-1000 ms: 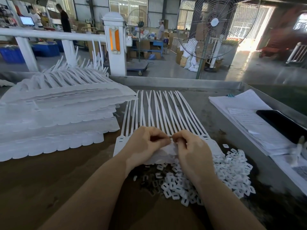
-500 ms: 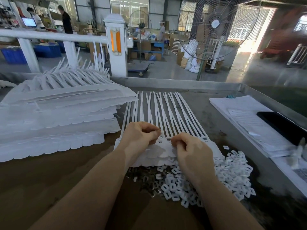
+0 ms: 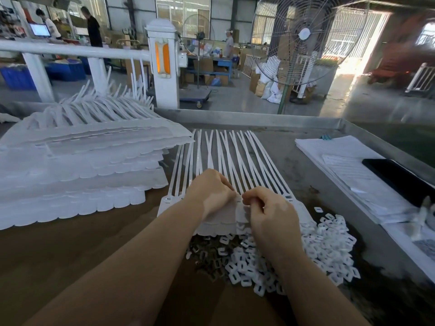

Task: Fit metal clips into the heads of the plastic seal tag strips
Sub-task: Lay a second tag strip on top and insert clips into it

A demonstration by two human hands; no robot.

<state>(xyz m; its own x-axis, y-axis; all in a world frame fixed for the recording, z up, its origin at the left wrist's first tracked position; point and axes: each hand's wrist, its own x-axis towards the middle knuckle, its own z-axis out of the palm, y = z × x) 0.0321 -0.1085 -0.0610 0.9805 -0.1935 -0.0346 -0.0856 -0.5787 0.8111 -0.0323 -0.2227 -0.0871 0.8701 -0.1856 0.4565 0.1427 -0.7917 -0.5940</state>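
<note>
Brown and grey metal, stained dark at the right, forms the table [image 3: 70, 255], which is edged by a raised rim. Beyond it a workshop is seen, with a white rail [image 3: 70, 51], a standing fan [image 3: 303, 38] and distant workers at benches. No writing can be read on the papers [image 3: 353, 175], on which a black phone [image 3: 400, 180] is laid. White, translucent strips [image 3: 235, 156] are spread flat at mid-table, their joined heads nearest the body; a tall stack [image 3: 82, 165] is piled at the left. White caps [image 3: 324, 241] and dull metal clips [image 3: 207, 252] are heaped just below the heads. Fingers of the left hand [image 3: 211, 194] and right hand [image 3: 270, 212] are curled and pinched together on the heads; whether a clip is held cannot be told.
</note>
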